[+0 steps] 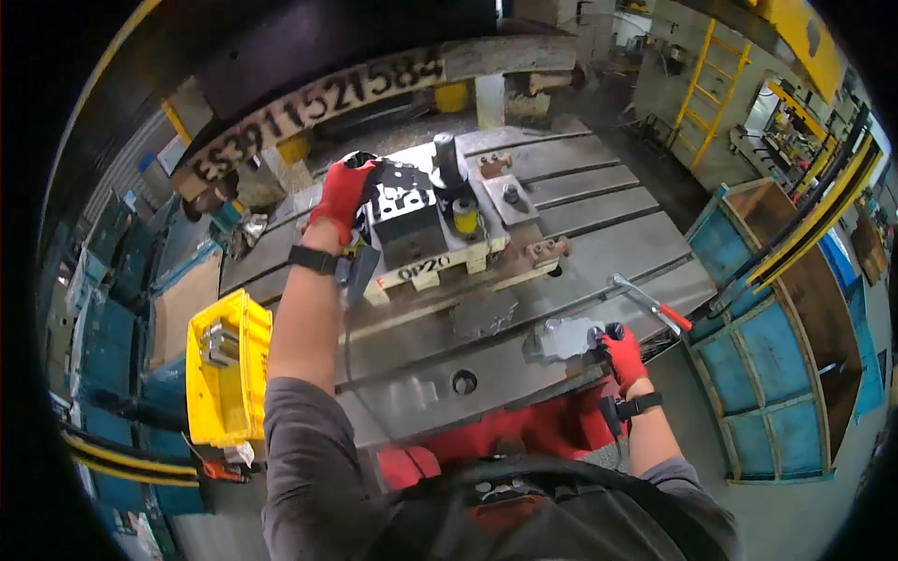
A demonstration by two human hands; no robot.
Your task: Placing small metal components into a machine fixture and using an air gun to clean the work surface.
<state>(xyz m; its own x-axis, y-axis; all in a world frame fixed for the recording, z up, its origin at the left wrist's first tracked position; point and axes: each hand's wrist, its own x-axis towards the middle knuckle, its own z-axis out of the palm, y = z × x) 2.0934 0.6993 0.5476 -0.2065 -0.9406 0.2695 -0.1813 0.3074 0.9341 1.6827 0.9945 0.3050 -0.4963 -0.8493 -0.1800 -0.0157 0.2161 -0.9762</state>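
My left hand (341, 198), in a red glove with dark fingertips, reaches to the far left corner of a die block (409, 232). Its fingers curl over the block's shiny top edge; whatever they grip there is hidden. A dark upright post (450, 161) and a yellow cylinder (465, 217) stand on the block's right. Near the table's front right, my right hand (623, 357), also gloved in red, closes on the right end of a flat grey metal piece (564, 338). That piece lies on or just above the slotted steel table (599, 234).
A wrench-like tool with a red handle (675, 317) lies at the table's right edge. On the left stands a yellow crate (229, 425) with metal parts. A blue bin (765, 351) is at the right. A heavy painted beam (510, 58) spans above the die.
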